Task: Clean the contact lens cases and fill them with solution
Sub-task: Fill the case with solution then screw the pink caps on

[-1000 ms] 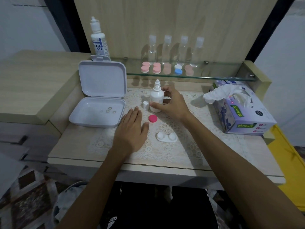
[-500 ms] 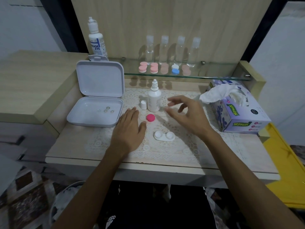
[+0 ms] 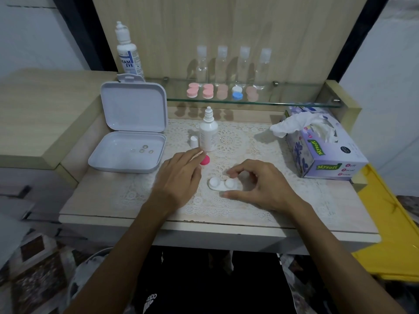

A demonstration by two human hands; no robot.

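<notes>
**Right hand curls round the white lens case on the counter**

The right hand (image 3: 265,184) arches over the right end of the white contact lens case (image 3: 223,184), its forefinger and thumb curved on either side of it; whether they actually touch the case is hard to make out. The case lies on the lace mat (image 3: 249,141), both wells uncapped, and what they contain cannot be told. The left hand (image 3: 179,177) lies just beside the case with its fingers straight and relaxed, holding nothing, and half hides the pink cap (image 3: 205,160). Behind it the small dropper bottle (image 3: 208,134) stands uncapped, its white cap (image 3: 193,141) just beside it. To the left, the open white box (image 3: 129,152) holds a few small rings, too small to identify. On the glass shelf (image 3: 294,103) sit pink lens cases (image 3: 200,91), a blue-and-white one (image 3: 237,92) and four clear bottles (image 3: 233,64). A tissue box (image 3: 326,152) stands on the counter (image 3: 102,200) at right.
</notes>
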